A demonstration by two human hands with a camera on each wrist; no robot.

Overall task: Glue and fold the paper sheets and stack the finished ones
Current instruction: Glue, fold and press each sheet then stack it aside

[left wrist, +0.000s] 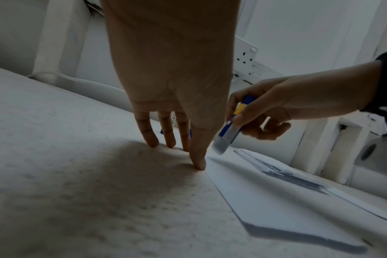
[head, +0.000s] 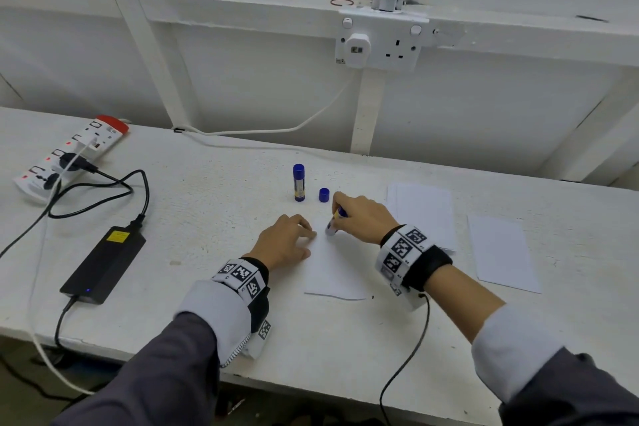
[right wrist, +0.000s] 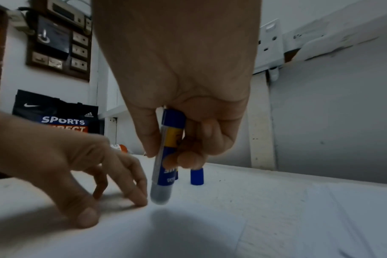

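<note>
Right hand [head: 363,218] around glue stick [head: 334,223]

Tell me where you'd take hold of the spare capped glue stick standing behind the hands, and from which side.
Grip the spare glue stick round the upper part of its barrel, just under the cap, coming down from above and a little from the left. It stands upright and alone, so the round body offers two opposite sides for thumb and fingers. The loose blue cap and the right hand crowd its right side.

matt white paper sheet [head: 332,273], glossy plastic glue stick [head: 299,182], rough painted table [head: 214,204]
</note>
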